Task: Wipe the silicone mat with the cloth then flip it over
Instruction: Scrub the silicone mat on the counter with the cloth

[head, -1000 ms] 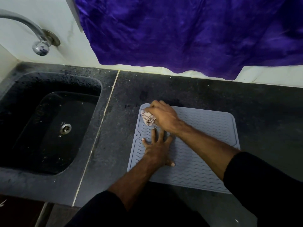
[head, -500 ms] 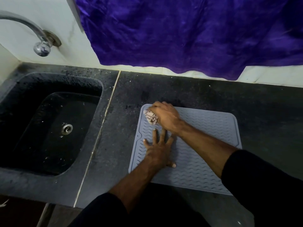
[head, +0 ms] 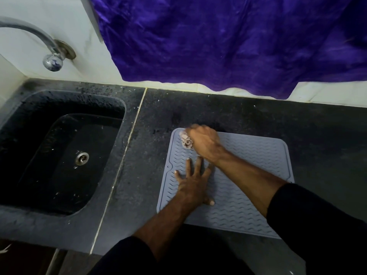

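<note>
Head view, looking down: one grey silicone mat (head: 248,175) lies flat on the dark counter (head: 228,114), just right of the sink (head: 59,155), its near edge close to the counter's front edge. Right hand (head: 205,142) is clenched round one small bunched cloth (head: 186,141), working at the mat's far left corner. Left hand (head: 193,184) is spread flat, fingers straight, pressing the mat down near its left edge.

That pinning hand looks sensible: a mat like this is probably light and floppy, and could creep or ruck under the rubbing. Its wavy ribs should give the cloth some drag. For the flip, a corner or edge is the place to pinch; I'd expect it to sag and fold rather than turn like a board, so two hands on one edge would suit.

Count: one mat, one cloth, two hands, one sink, one tap (head: 52,60), one purple drape (head: 228,40) hanging behind.
</note>
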